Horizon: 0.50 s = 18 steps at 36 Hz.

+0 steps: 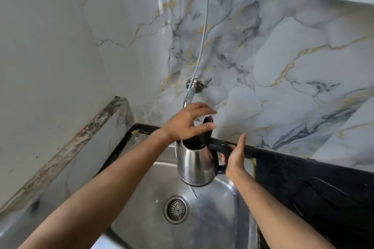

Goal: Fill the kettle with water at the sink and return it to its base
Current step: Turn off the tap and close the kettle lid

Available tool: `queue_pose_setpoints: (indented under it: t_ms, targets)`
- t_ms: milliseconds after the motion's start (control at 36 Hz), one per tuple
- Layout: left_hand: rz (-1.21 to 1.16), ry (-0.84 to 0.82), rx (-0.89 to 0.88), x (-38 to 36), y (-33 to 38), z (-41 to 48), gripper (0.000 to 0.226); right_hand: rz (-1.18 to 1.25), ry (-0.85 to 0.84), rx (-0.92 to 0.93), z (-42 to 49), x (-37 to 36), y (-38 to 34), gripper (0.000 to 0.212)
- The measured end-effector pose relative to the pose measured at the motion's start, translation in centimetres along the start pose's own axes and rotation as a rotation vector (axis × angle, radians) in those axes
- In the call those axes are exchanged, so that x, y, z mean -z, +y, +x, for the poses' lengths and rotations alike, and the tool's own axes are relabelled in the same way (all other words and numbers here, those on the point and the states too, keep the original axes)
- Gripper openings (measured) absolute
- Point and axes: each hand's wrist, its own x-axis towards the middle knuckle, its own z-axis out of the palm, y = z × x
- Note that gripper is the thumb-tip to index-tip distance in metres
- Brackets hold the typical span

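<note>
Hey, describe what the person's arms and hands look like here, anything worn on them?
Both forearms are bare as far as the view shows, with no sleeves visible. The left hand and the right hand wear no gloves, and no rings, watch or bracelets show on either.

The stainless steel sink (212, 218) is the supporting surface. Its round drain strainer (176, 209) sits in the basin floor, left of centre. A thin streak of water (193, 193) lies on the basin floor just right of and above the drain strainer. A black countertop (315, 184) adjoins the sink's right rim and continues in a narrow strip behind the basin.
</note>
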Motion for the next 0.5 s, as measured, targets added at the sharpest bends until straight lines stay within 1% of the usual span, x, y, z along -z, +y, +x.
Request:
queue_pose_setpoints:
  t_ms: [28,83,139,222,333,417,444,500]
  targets:
    - [0.050,-0.060,-0.033,-0.1,0.7,0.2,0.045,-0.001,0.008,0.007,-0.4,0.5,-0.3,0.085]
    - [0.078,-0.104,-0.032,-0.1,2.0,0.4,0.044,-0.009,0.016,0.019,-1.3,1.6,-1.1,0.089]
    - [0.048,-0.076,0.014,-0.1,2.6,0.3,0.039,-0.006,0.032,0.029,-2.1,2.8,-2.1,0.091]
    - [-0.037,-0.038,0.072,-0.8,4.0,-0.3,0.033,0.024,0.067,0.045,-3.7,5.1,-4.2,0.088]
    - [-0.069,-0.027,0.143,-3.2,5.8,-1.5,0.032,0.056,0.074,0.063,-5.2,8.1,-6.2,0.085]
    - [-0.083,-0.046,0.123,-5.4,8.5,-2.0,0.025,0.068,0.073,0.107,-6.3,10.7,-8.0,0.081]
    - [-0.092,-0.046,0.095,-6.3,9.4,-2.0,0.024,0.075,0.069,0.117,-6.7,11.8,-8.7,0.080]
    - [-0.103,-0.069,0.100,-7.8,11.6,-1.9,0.026,0.062,0.074,0.126,-7.4,13.8,-10.0,0.078]
